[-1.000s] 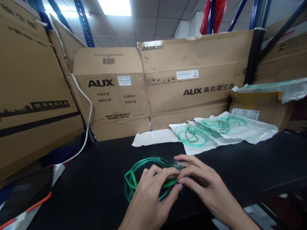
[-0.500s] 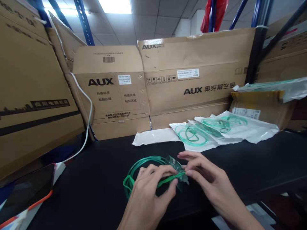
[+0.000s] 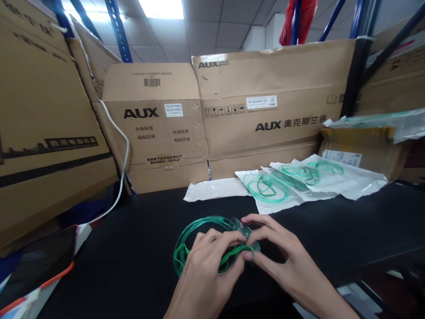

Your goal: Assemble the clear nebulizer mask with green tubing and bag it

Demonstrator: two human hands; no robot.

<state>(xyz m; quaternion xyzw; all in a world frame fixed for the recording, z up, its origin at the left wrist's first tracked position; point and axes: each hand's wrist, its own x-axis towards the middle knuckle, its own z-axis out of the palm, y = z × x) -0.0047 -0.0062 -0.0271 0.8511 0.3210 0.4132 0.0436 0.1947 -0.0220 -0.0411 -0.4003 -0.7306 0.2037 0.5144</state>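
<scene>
At the near middle of the black table (image 3: 133, 248): an oxygen mask (image 3: 241, 227), clear and green-tinted, sits between the hands, partly covered by fingers.
Green tubing (image 3: 194, 227): lies coiled flat beside the mask, the left hand covering part of the loops.
Green elastic strap (image 3: 232, 253): runs under the left hand's arch towards the mask's edge; a slack bend shows at the far side of the coil.
Left hand (image 3: 207, 268): curled over mask and strap, fingers on the mask; thumb contact is partly hidden, so I cannot tell whether this grip is fully pressed together.
Right hand (image 3: 287, 248): thumb and forefinger appear to pinch the strap near the mask's edge, the other fingers curving over the mask.
Step in hand: judging by the hands, arranging the strap against the mask.
Next move: probably calls for the left to steady mask and coil while the right guides the strap without tugging the loops apart.
Beyond the hands: white-backed pouches (image 3: 265, 195) of similar green tubing overlap at right; a white packet (image 3: 215, 190) lies beside them, before the AUX cartons (image 3: 159, 146).
</scene>
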